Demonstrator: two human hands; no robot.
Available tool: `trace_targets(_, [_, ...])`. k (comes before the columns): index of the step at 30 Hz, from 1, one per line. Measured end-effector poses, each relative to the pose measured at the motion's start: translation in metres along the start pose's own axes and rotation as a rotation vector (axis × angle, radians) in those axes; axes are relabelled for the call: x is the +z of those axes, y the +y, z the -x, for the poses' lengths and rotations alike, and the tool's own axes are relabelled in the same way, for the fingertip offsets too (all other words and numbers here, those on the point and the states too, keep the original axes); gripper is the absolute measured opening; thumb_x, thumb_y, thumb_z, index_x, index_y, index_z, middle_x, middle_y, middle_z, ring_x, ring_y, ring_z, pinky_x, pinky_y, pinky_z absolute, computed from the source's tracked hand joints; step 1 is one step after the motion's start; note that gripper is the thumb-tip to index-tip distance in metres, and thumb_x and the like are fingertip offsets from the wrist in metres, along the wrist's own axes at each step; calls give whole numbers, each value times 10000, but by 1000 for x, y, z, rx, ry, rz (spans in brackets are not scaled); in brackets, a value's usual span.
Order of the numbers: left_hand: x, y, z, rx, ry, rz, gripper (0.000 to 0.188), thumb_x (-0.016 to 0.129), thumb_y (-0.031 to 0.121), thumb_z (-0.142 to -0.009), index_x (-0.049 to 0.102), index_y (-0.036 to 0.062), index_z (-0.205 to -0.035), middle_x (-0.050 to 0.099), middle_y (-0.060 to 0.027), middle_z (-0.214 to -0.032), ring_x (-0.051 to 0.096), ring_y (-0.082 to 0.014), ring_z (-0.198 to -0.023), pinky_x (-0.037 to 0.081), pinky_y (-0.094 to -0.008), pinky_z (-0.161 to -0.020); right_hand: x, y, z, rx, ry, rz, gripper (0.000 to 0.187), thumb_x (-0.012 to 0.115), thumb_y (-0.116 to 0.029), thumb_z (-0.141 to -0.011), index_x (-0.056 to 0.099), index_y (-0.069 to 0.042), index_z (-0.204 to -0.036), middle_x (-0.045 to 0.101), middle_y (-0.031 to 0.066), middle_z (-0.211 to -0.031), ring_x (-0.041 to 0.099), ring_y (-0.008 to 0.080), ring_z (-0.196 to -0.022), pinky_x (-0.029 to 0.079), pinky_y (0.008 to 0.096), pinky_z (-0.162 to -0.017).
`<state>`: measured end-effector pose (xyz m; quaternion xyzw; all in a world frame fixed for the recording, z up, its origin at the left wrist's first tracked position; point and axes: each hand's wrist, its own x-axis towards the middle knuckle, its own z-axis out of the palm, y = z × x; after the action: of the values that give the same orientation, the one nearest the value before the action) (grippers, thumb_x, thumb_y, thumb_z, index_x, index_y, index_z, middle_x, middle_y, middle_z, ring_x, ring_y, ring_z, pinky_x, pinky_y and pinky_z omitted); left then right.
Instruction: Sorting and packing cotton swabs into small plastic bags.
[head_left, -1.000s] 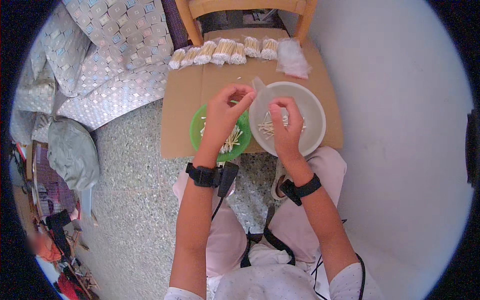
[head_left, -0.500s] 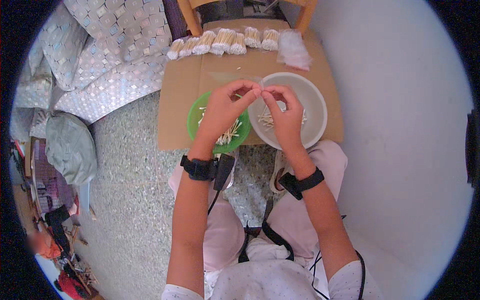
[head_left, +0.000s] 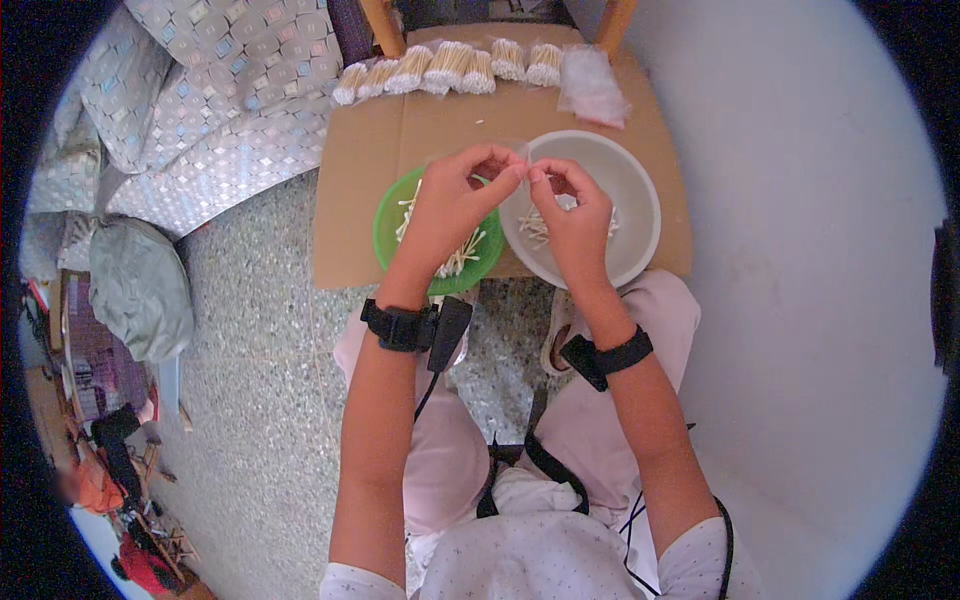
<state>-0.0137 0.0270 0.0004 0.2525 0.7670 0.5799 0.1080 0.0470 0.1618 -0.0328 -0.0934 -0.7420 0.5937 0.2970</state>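
Both hands meet fingertip to fingertip above the gap between two bowls. My left hand (head_left: pixel 452 205) pinches the edge of a thin clear plastic bag (head_left: pixel 514 146), which stretches faintly to the far side of the fingers. Its other edge is between the thumb and forefinger of my right hand (head_left: pixel 578 218). Under my left hand is a green bowl (head_left: pixel 384 222) with loose cotton swabs (head_left: pixel 463 254). A larger white bowl (head_left: pixel 645 210) beneath my right hand holds more cotton swabs (head_left: pixel 535 229). What the bag contains, if anything, cannot be made out.
Cardboard (head_left: pixel 345 200) covers the wooden chair seat. Along its back lie several bagged bundles of cotton swabs (head_left: pixel 448 66) and a stack of clear bags (head_left: pixel 592 84). A pale wall (head_left: pixel 790 250) rises at the right. Patterned fabric (head_left: pixel 230 130) and a grey-green bag (head_left: pixel 142 290) are at the left.
The chair and bowls sit slightly higher in the picture. My fingertips still pinch the clear bag together, with only a small shift of the hands.
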Motion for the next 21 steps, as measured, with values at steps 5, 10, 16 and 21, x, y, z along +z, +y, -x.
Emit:
trace_targets(5, [1, -1, 0, -23, 16, -28, 232, 622, 242, -880, 625, 23, -957, 637, -16, -860, 588, -95, -801, 468, -244, -737, 1, 2, 0, -26, 20, 52, 110, 671, -126, -794, 662, -44, -866, 655, 63, -783, 612, 155, -681, 484, 287, -661])
trace_targets(10, [4, -6, -3, 25, 61, 19, 230, 640, 229, -830, 633, 15, -916, 646, -30, -789, 584, -99, -729, 452, -254, -657, -2, 0, -2, -14, 52, 35, 97, 655, -112, -789, 641, -42, -855, 648, 60, -801, 608, 159, -706, 483, 290, -678])
trace_targets(16, [1, -9, -4, -7, 107, 24, 209, 634, 219, -832, 628, 21, -897, 621, -18, -773, 561, -93, -712, 450, -249, -660, -3, 0, -3, -19, 128, 32, 86, 638, -98, -789, 628, -37, -849, 643, 57, -801, 603, 165, -712, 481, 292, -694])
trace_targets(21, [-1, -6, -3, 14, 173, 23, 175, 643, 191, -823, 618, 27, -878, 606, -5, -768, 549, -82, -706, 451, -239, -647, -4, -2, -3, -63, 165, 55, 65, 629, -88, -793, 612, -40, -833, 623, 56, -796, 594, 162, -717, 476, 297, -707])
